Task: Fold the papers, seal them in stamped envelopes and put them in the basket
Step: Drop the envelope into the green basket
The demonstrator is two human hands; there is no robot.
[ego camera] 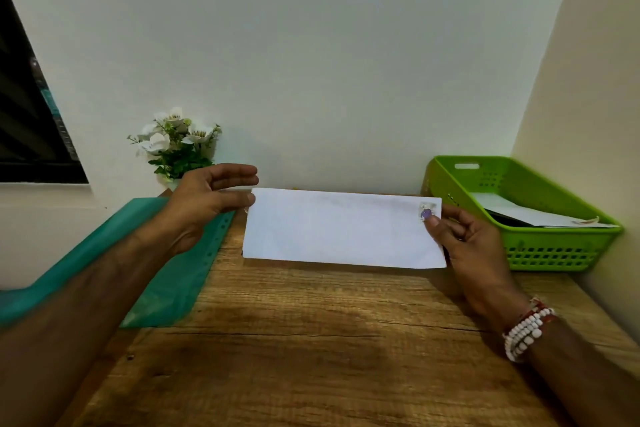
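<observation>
The person is holding the stamped envelope above the table. The right hand is pinching its right end, the thumb lying on the stamp. The left hand is keeping its fingers straight, with only the thumb tip touching the left edge. The basket is standing near on the right. Held by one pinch, the long envelope is perhaps risking to slip or catch the rim.

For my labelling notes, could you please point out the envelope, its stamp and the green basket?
envelope (339, 229), head view, middle of its white face.
stamp (425, 209), head view, its pale upper part.
green basket (540, 253), head view, perforated front wall.
</observation>
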